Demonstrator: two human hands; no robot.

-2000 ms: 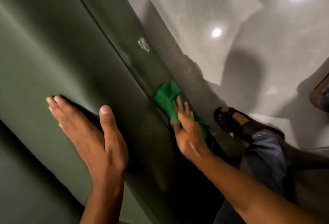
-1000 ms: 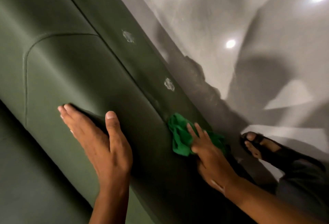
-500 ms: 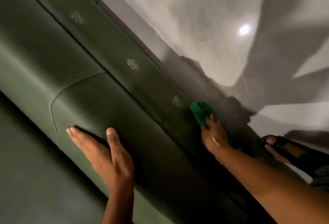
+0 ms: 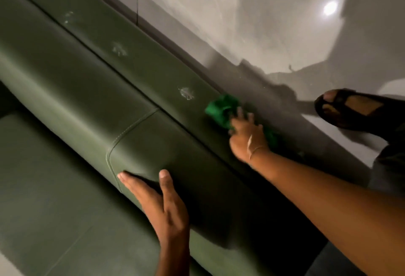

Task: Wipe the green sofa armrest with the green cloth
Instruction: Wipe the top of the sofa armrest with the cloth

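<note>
The dark green leather sofa armrest (image 4: pixel 92 91) runs diagonally from upper left to lower right. My right hand (image 4: pixel 247 137) presses a crumpled bright green cloth (image 4: pixel 221 109) against the armrest's outer side panel, near its lower edge by the floor. Just left of the cloth is a whitish smudge (image 4: pixel 186 93), with two more smudges (image 4: pixel 119 48) further up the panel. My left hand (image 4: pixel 162 203) lies flat on the armrest's rounded top, fingers together and thumb apart, holding nothing.
A glossy grey floor (image 4: pixel 263 23) with reflected ceiling lights lies to the right of the sofa. My foot in a black sandal (image 4: pixel 350 109) stands on it close to the cloth. The sofa seat cushion (image 4: pixel 43 188) fills the lower left.
My right hand has slid the cloth along the side panel toward the smudges, and the view has shifted with it. The left hand stays flat on the armrest top.
</note>
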